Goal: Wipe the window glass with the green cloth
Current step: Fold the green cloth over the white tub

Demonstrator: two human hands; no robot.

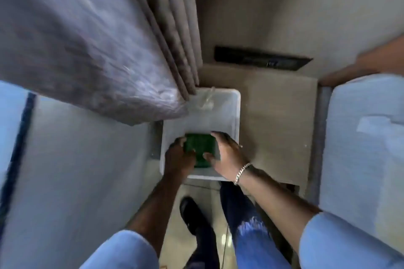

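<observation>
We are bending over the white tub (235, 116) at lower centre, our left hand (180, 156) and right hand (225, 153) both closing their grip on the green cloth (200, 148) inside, probably lifting it for the glass.

view: single head-worn wide-angle | aim: steeply down along the body | range: near, arm's reach from white rectangular plastic tub (231, 116) on the floor | frame: grey pleated curtain (91, 39) upper left, blue-jeaned legs (247, 236) at bottom | blur: edges smeared
</observation>
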